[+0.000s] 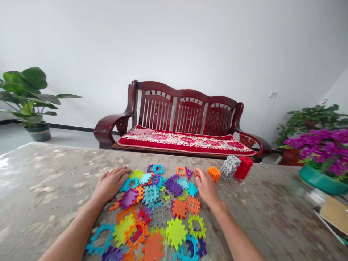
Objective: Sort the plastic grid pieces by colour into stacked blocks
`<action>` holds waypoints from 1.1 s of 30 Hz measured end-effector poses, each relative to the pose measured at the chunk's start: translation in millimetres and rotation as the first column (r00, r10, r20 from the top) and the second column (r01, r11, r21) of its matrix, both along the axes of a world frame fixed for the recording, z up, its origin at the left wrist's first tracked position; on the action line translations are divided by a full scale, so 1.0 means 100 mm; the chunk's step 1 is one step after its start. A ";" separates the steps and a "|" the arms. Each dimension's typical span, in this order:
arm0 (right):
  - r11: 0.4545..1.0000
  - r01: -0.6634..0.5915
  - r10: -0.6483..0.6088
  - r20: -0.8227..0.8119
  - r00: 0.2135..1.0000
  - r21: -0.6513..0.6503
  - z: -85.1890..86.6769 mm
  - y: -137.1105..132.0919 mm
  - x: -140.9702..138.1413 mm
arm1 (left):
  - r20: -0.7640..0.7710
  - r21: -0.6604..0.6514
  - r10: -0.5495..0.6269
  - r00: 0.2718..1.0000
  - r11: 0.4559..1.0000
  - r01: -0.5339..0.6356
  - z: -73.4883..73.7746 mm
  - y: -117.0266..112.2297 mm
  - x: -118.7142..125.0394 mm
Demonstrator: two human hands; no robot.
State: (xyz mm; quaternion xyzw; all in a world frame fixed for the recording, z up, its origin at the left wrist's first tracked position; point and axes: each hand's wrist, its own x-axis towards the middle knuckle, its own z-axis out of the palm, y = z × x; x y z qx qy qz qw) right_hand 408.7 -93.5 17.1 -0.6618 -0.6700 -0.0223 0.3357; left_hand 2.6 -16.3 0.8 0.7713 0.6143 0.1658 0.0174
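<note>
My left hand (112, 184) rests flat at the left edge of a spread of plastic interlocking puzzle tiles, its fingers stretched out beside light-blue and green ones. At the right side of the spread, my right hand (207, 188) has its fingertips closed on a small orange tile (196, 173), partly hidden by the fingers. Between the hands lie a purple tile (174, 185), a light-blue window tile (150, 195), a grey tile (158, 216) and a green tile (176, 233). Just beyond my right hand stand an orange stack (214, 174), a grey stack (230, 167) and a red stack (244, 167).
The tiles lie on a patterned table (54, 185). Behind it stands a dark wooden bench (187, 108) with a red floral cover. Purple flowers in a teal pot (320, 179) and a brown board (335, 214) are at the right. A potted plant (32, 98) stands at left.
</note>
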 end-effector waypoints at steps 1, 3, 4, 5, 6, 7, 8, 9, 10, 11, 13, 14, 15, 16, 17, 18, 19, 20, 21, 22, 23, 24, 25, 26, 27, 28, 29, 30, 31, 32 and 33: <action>0.998 0.003 0.000 0.055 0.998 -0.065 0.01 0.03 -0.06 | 0.001 -0.002 0.002 1.000 1.000 -0.002 0.00 0.00 0.00; 0.981 0.053 -0.024 0.156 0.988 -0.187 0.05 0.09 -0.16 | 0.002 -0.005 0.009 1.000 1.000 -0.009 0.00 0.00 0.01; 0.967 0.086 -0.039 0.193 0.980 -0.241 0.07 0.10 -0.19 | 0.003 -0.008 0.013 1.000 1.000 -0.013 -0.01 0.00 0.01; 0.952 0.115 -0.052 0.219 0.974 -0.283 0.08 0.11 -0.23 | 0.003 -0.011 0.016 1.000 1.000 -0.016 -0.01 0.00 0.01; 0.941 0.133 -0.059 0.234 0.970 -0.311 0.10 0.11 -0.26 | 0.005 -0.013 0.019 1.000 1.000 -0.018 -0.01 0.00 0.01; 0.935 0.137 -0.058 0.241 0.969 -0.327 0.10 0.10 -0.29 | 0.006 -0.014 0.020 1.000 1.000 -0.020 -0.01 0.00 0.01; 0.934 0.127 -0.047 0.239 0.970 -0.333 0.11 0.09 -0.31 | 0.009 -0.014 0.021 1.000 1.000 -0.021 -0.02 0.00 0.01; 0.937 0.103 -0.026 0.228 0.973 -0.333 0.12 0.07 -0.33 | 0.011 -0.014 0.021 1.000 1.000 -0.021 -0.02 0.00 0.01; 0.941 0.065 0.006 0.208 0.978 -0.332 0.13 0.05 -0.35 | 0.014 -0.013 0.021 1.000 1.000 -0.021 -0.01 0.00 0.01; 0.944 0.019 0.044 0.182 0.982 -0.330 0.14 0.04 -0.36 | 0.016 -0.014 0.022 1.000 1.000 -0.022 -0.01 -0.01 0.02; 0.950 -0.057 0.104 0.136 0.985 -0.308 0.19 0.03 -0.39 | 0.020 -0.016 0.027 0.999 0.999 -0.027 0.00 -0.02 0.02; 0.956 -0.070 0.110 0.126 0.986 -0.286 0.22 0.04 -0.40 | 0.021 -0.018 0.030 0.999 0.999 -0.029 0.01 -0.02 0.03; 0.963 -0.063 0.098 0.123 0.987 -0.263 0.25 0.07 -0.42 | 0.024 -0.021 0.032 0.999 0.999 -0.032 0.01 -0.02 0.03; 0.969 -0.043 0.076 0.126 0.989 -0.245 0.28 0.11 -0.44 | 0.026 -0.023 0.033 0.999 0.999 -0.033 0.02 -0.03 0.04; 0.971 -0.023 0.056 0.133 0.990 -0.237 0.31 0.16 -0.47 | 0.029 -0.025 0.034 0.999 0.999 -0.034 0.02 -0.03 0.04; 0.971 -0.014 0.050 0.145 0.988 -0.239 0.33 0.22 -0.51 | 0.033 -0.026 0.036 0.999 0.999 -0.035 0.02 -0.03 0.04; 0.968 -0.019 0.061 0.163 0.985 -0.248 0.35 0.29 -0.55 | 0.036 -0.027 0.038 0.999 0.999 -0.037 0.02 -0.03 0.04; 0.964 -0.031 0.082 0.186 0.979 -0.264 0.36 0.35 -0.59 | 0.040 -0.026 0.040 0.998 0.999 -0.039 0.02 -0.03 0.04; 0.957 -0.044 0.107 0.210 0.972 -0.286 0.36 0.42 -0.64 | 0.046 -0.022 0.040 0.998 0.999 -0.039 0.02 -0.03 0.04; 0.948 -0.054 0.131 0.232 0.964 -0.313 0.36 0.48 -0.68 | 0.052 -0.017 0.038 0.998 0.999 -0.037 0.01 -0.03 0.03; 0.937 -0.061 0.152 0.246 0.957 -0.343 0.36 0.54 -0.72 | 0.058 -0.012 0.034 0.998 0.999 -0.034 0.01 -0.03 0.03; 0.926 -0.064 0.168 0.253 0.953 -0.373 0.36 0.58 -0.76 | 0.064 -0.008 0.030 0.997 1.000 -0.030 0.01 -0.03 0.03; 0.915 -0.066 0.179 0.255 0.950 -0.397 0.36 0.62 -0.78 | 0.069 -0.005 0.027 0.997 1.000 -0.027 0.00 -0.03 0.03; 0.909 -0.071 0.188 0.254 0.949 -0.411 0.36 0.65 -0.80 | 0.072 -0.005 0.026 0.997 1.000 -0.026 0.01 -0.04 0.03; 0.906 -0.075 0.194 0.251 0.948 -0.416 0.37 0.67 -0.81 | 0.073 -0.007 0.026 0.997 1.000 -0.026 0.01 -0.04 0.03; 0.906 -0.080 0.196 0.246 0.949 -0.415 0.37 0.68 -0.81 | 0.074 -0.010 0.028 0.997 1.000 -0.027 0.02 -0.05 0.04; 0.907 -0.083 0.197 0.242 0.950 -0.413 0.37 0.69 -0.82 | 0.075 -0.014 0.029 0.997 1.000 -0.028 0.02 -0.05 0.04; 0.907 -0.084 0.196 0.237 0.952 -0.411 0.37 0.70 -0.81 | 0.077 -0.017 0.029 0.997 0.999 -0.028 0.03 -0.06 0.04; 0.908 -0.085 0.194 0.233 0.953 -0.411 0.36 0.70 -0.81 | 0.079 -0.017 0.030 0.996 0.999 -0.029 0.03 -0.06 0.05; 0.907 -0.085 0.194 0.230 0.954 -0.412 0.36 0.71 -0.81 | 0.082 -0.016 0.032 0.996 0.999 -0.031 0.04 -0.06 0.05; 0.905 -0.088 0.197 0.227 0.954 -0.416 0.35 0.72 -0.80 | 0.085 -0.014 0.033 0.996 0.999 -0.032 0.04 -0.06 0.05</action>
